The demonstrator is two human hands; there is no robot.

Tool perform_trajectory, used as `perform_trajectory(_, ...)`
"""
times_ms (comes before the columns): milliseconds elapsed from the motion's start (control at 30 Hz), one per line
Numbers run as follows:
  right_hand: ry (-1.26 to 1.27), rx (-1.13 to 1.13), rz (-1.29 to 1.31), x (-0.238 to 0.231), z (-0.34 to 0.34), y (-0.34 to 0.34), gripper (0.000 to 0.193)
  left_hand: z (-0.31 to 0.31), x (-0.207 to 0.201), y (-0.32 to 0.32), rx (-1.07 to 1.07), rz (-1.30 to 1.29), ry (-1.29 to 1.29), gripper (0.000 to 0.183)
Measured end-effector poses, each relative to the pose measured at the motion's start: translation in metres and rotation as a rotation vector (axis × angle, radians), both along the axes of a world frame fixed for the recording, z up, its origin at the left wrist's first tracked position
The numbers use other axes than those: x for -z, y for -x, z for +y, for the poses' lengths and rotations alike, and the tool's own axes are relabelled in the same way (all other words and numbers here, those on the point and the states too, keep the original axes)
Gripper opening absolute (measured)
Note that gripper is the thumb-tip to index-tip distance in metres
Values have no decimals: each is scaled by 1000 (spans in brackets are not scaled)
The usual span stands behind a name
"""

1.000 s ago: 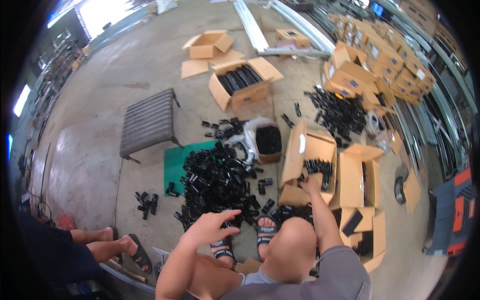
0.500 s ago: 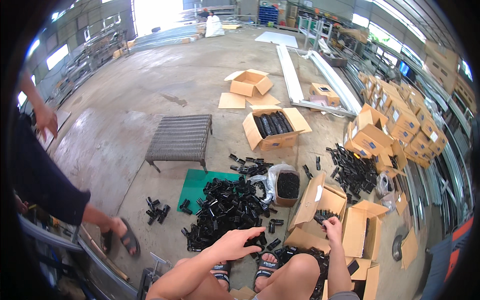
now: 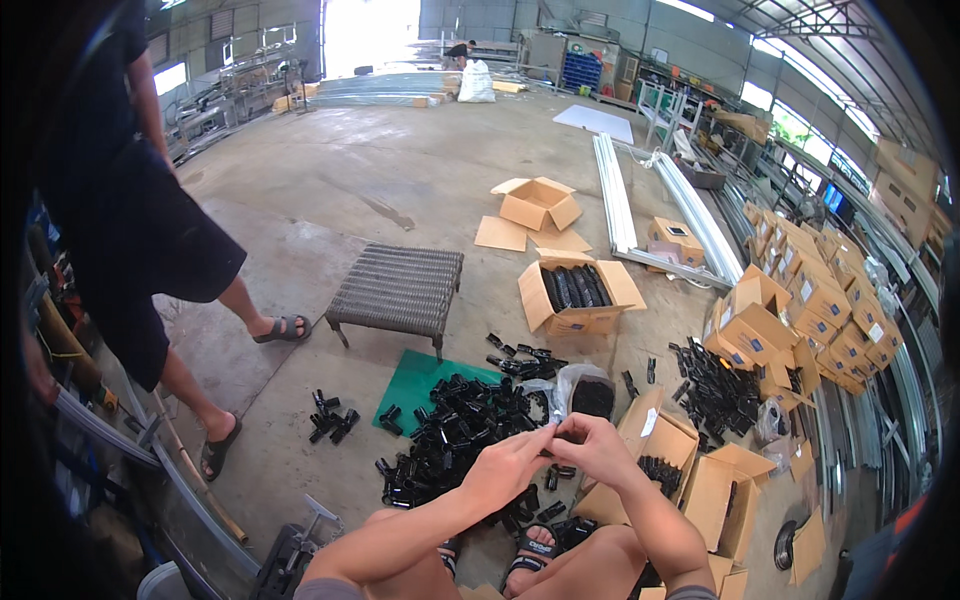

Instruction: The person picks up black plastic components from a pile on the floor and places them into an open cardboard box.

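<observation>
My left hand (image 3: 512, 463) and my right hand (image 3: 592, 447) meet in front of me, fingertips pinched together. A small dark bit shows between them, mostly hidden by the fingers, and I cannot make out its kind. Just left of and below the hands spreads a heap of black tube connectors (image 3: 450, 430), partly on a green sheet (image 3: 400, 380). Beyond my fingers stands a small carton (image 3: 592, 396) of black pieces, with a clear plastic bag (image 3: 570, 384) beside it. Right of my right hand is an open cardboard box (image 3: 672, 440) with black parts inside.
A woven stool (image 3: 395, 290) stands ahead. A person in dark shorts (image 3: 150, 280) walks at left. An open box (image 3: 580, 318) holds black bundles. Another black heap (image 3: 715, 385) lies before stacked cartons (image 3: 810, 280). White metal profiles (image 3: 615, 195) rest farther off.
My right hand has left the box at right and come to my left hand; both now pinch together. The person at left has come further into view, and my view has tilted up.
</observation>
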State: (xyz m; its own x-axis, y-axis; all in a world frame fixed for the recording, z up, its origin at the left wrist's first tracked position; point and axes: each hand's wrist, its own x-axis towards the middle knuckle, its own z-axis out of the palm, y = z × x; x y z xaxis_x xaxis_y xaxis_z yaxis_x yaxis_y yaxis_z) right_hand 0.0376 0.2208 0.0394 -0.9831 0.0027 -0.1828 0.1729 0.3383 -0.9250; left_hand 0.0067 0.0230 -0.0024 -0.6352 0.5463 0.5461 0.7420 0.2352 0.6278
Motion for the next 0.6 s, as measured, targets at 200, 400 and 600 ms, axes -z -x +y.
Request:
perform_trajectory(200, 475, 76, 21, 15, -19, 18, 27, -15, -8, 9, -161, -176, -135, 44)
perform_trajectory(400, 523, 172, 115, 30, -27, 13, 26, -10, -4, 12, -290, -462, -420, 43)
perform_trajectory(600, -259, 66, 701, 35, -52, 6, 34, -10, 13, 23, 61, -1281, -919, 31)
